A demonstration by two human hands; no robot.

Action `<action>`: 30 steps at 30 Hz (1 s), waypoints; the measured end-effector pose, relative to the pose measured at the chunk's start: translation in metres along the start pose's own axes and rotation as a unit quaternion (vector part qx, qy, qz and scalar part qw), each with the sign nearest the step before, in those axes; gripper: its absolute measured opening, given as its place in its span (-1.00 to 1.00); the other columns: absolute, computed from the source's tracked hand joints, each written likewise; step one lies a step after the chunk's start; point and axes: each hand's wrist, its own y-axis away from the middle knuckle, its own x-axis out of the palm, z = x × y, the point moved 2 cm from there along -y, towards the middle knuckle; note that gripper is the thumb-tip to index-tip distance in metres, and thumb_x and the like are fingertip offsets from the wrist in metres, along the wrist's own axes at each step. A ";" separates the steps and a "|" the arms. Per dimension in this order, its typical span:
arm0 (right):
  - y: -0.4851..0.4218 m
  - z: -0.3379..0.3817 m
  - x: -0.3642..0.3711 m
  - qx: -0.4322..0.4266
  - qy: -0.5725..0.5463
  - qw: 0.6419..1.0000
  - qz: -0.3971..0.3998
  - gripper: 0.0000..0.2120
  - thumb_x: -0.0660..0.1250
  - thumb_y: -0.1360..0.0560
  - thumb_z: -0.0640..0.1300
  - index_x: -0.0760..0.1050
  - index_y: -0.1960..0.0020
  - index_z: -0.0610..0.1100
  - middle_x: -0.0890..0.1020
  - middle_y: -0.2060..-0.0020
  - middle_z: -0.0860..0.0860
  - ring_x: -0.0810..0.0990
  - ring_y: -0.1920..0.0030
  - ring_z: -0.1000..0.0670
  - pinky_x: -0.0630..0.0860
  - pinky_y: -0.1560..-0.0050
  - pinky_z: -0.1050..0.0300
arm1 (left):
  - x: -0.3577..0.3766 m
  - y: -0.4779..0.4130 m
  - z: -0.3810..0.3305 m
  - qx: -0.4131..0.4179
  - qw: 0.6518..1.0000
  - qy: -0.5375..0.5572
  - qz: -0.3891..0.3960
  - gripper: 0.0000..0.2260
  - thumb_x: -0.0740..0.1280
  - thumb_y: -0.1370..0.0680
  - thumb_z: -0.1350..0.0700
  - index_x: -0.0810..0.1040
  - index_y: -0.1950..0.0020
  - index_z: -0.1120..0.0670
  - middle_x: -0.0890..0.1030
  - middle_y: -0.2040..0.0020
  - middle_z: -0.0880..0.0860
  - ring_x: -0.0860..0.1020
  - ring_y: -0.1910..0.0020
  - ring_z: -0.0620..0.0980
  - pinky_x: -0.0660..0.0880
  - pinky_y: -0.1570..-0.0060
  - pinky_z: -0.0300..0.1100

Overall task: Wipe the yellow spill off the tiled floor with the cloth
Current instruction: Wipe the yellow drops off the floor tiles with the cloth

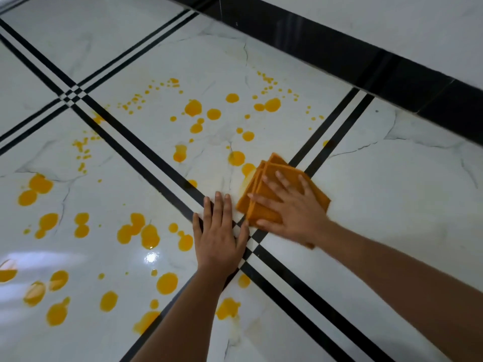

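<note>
1. Right hand (292,212) pressed flat, fingers spread, on a folded orange cloth (266,189); no pinch or closed grip, only downward palm pressure.
2. Left hand (218,236) open and empty, palm down on the tiled floor (392,205), just left of the cloth, apparently as a brace.
3. Cloth lying near the crossing of the black tile stripes (146,152), at the right edge of the yellow spill (193,108), its far-left corner touching one drop with a faint smear beside it.
4. To the right of the cloth: almost no yellow visible, one small spot on the far stripe aside; whether wiped or never splashed, cannot tell.
5. To the left, far and near: dozens of drops and puddles untouched, largest ones along the near left.
6. Judged progress: barely begun; nearly the whole spill left to wipe, with strokes needed leftward and toward the near edge.
</note>
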 end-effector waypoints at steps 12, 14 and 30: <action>0.010 0.008 0.002 0.223 -0.059 0.973 -0.021 -0.39 -0.15 -0.46 0.41 -0.13 -0.47 0.27 -0.04 -0.54 -0.03 -0.12 -0.52 -0.17 -0.22 -0.38 -0.33 | -0.001 0.018 0.014 -0.003 1.000 -0.009 0.017 -0.35 -0.26 -0.50 -0.25 -0.11 -0.54 0.00 -0.11 -0.55 -0.02 -0.22 -0.50 -0.03 -0.29 -0.42 -0.01; 0.024 0.037 0.011 0.148 -0.040 0.987 -0.043 -0.42 -0.13 -0.49 0.37 -0.02 -0.47 0.26 0.08 -0.52 -0.05 0.00 -0.51 -0.19 -0.11 -0.37 -0.37 | -0.001 0.023 0.015 -0.007 1.000 -0.010 0.016 -0.34 -0.25 -0.49 -0.26 -0.09 -0.55 0.00 -0.09 -0.55 -0.03 -0.18 -0.51 -0.01 -0.28 -0.42 0.00; 0.065 0.004 -0.021 0.162 -0.135 0.977 -0.003 -0.45 -0.10 -0.58 0.21 0.06 -0.51 0.03 0.18 -0.50 0.03 0.01 -0.52 -0.03 -0.03 -0.43 -0.13 | -0.003 0.059 -0.032 -0.052 0.994 0.094 -0.033 -0.34 -0.25 -0.52 -0.24 -0.07 -0.54 0.06 -0.05 -0.56 0.03 -0.19 -0.51 -0.05 -0.29 -0.42 -0.07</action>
